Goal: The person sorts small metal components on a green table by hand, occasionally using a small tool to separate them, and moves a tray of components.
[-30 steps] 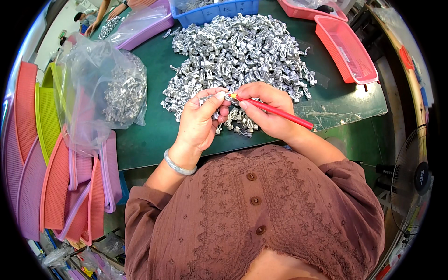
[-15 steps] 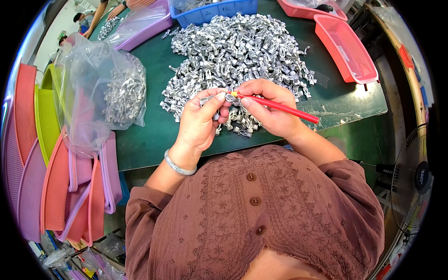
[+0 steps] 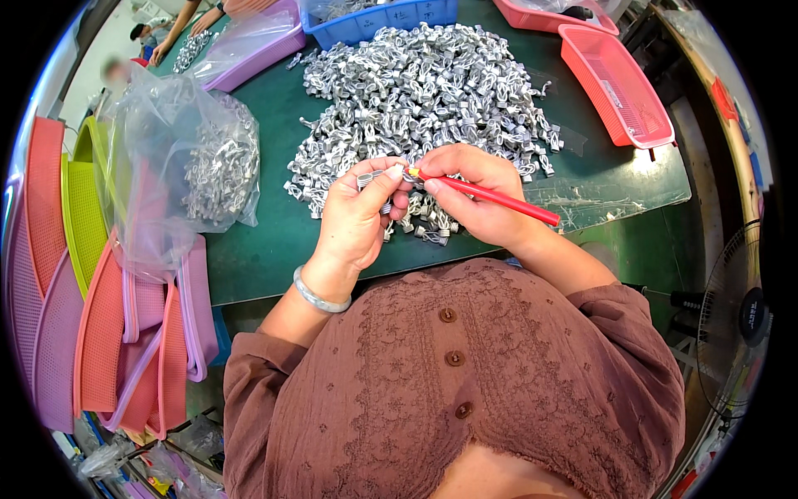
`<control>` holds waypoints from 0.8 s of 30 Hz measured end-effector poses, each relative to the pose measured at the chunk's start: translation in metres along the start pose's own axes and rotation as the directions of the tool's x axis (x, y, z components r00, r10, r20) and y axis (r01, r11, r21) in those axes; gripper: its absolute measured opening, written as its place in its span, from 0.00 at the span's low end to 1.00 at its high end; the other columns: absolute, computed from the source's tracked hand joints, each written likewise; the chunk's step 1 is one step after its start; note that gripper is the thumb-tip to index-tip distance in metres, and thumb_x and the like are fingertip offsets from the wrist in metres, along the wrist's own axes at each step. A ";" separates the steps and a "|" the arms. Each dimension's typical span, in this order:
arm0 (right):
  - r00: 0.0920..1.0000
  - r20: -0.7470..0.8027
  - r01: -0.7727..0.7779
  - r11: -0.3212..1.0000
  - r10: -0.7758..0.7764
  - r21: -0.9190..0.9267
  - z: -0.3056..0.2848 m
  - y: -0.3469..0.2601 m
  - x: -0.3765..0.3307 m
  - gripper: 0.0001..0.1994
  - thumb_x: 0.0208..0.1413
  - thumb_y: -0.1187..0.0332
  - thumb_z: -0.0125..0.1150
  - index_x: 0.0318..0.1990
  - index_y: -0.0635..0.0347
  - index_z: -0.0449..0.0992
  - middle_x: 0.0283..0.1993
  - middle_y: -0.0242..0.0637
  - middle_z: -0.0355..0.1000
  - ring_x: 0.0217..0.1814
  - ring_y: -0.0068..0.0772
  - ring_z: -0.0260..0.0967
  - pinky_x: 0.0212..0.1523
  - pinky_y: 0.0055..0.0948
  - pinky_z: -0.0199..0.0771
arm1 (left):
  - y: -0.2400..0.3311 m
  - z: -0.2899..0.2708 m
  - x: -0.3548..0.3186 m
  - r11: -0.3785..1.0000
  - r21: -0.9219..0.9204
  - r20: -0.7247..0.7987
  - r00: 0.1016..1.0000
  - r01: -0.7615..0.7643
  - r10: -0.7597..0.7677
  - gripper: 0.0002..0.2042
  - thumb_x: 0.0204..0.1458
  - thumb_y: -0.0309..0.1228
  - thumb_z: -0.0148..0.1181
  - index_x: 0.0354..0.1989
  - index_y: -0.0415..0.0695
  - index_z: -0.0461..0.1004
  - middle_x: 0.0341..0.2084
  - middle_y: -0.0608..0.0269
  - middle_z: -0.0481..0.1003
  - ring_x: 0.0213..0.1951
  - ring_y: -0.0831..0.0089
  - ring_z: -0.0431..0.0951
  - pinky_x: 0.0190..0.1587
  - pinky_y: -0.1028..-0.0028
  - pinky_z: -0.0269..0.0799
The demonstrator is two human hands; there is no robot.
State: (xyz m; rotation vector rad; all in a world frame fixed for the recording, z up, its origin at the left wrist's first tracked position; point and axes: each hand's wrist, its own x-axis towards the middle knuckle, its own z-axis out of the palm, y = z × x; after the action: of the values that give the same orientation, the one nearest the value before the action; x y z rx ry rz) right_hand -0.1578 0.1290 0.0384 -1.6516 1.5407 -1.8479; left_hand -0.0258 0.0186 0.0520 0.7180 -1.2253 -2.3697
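Small grey-and-white looped pieces [image 3: 366, 179] are gripped by the left hand [image 3: 353, 216], thumb pressed against bent fingers, in front of the pile's near part. A slim red pen-shaped tool [image 3: 507, 201] is grasped by the right hand [image 3: 478, 187], pinched near its yellow end; that end is held at the left fingertips, exact contact can't be told. A large heap of similar grey-white pieces [image 3: 424, 100] is spread on the green tabletop [image 3: 266, 262]. More are contained in a clear plastic bag [image 3: 150, 158], left.
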 end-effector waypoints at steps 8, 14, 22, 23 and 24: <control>0.994 -0.036 -0.099 0.988 0.104 0.118 0.001 -0.004 -0.001 0.06 0.45 0.78 0.57 0.33 0.66 0.73 0.35 0.39 0.71 0.37 0.28 0.70 0.38 0.23 0.69 | 0.001 -0.001 -0.001 1.000 -0.005 0.000 1.000 0.002 -0.002 0.07 0.51 0.26 0.54 0.38 0.39 0.71 0.25 0.64 0.71 0.23 0.80 0.68 0.24 0.82 0.63; 0.998 -0.015 -0.063 0.994 0.065 0.084 0.001 -0.001 -0.001 0.06 0.46 0.79 0.57 0.33 0.66 0.73 0.35 0.39 0.71 0.37 0.28 0.70 0.38 0.23 0.69 | 0.002 -0.001 -0.002 1.000 0.000 0.001 1.000 -0.002 0.002 0.07 0.51 0.26 0.54 0.38 0.39 0.71 0.25 0.64 0.72 0.23 0.80 0.68 0.24 0.82 0.63; 0.999 0.038 -0.029 0.996 0.026 0.089 -0.002 -0.004 0.000 0.05 0.46 0.79 0.56 0.33 0.66 0.72 0.35 0.39 0.71 0.37 0.27 0.70 0.38 0.23 0.69 | 0.001 -0.001 -0.002 1.000 -0.004 0.026 1.000 -0.005 0.005 0.07 0.52 0.25 0.53 0.38 0.38 0.71 0.25 0.64 0.71 0.23 0.81 0.68 0.24 0.83 0.64; 0.999 0.036 -0.043 0.992 0.039 0.120 -0.002 -0.005 0.000 0.05 0.46 0.79 0.56 0.33 0.66 0.72 0.35 0.39 0.71 0.37 0.27 0.70 0.39 0.23 0.69 | 0.002 -0.001 -0.002 1.000 -0.010 0.030 1.000 -0.006 0.006 0.07 0.52 0.25 0.53 0.38 0.38 0.71 0.25 0.64 0.72 0.23 0.81 0.68 0.24 0.83 0.64; 0.998 0.011 -0.062 0.990 0.061 0.124 -0.002 -0.006 0.001 0.05 0.47 0.79 0.56 0.33 0.66 0.72 0.35 0.39 0.71 0.38 0.27 0.70 0.39 0.23 0.69 | 0.002 -0.001 -0.002 1.000 -0.016 0.033 0.999 -0.007 0.007 0.07 0.52 0.25 0.53 0.38 0.38 0.70 0.25 0.64 0.72 0.23 0.81 0.69 0.24 0.83 0.64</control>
State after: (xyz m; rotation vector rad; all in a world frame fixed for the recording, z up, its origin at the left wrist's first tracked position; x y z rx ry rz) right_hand -0.1572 0.1324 0.0442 -1.5372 1.4263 -1.8631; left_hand -0.0231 0.0183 0.0539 0.6709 -1.2187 -2.3923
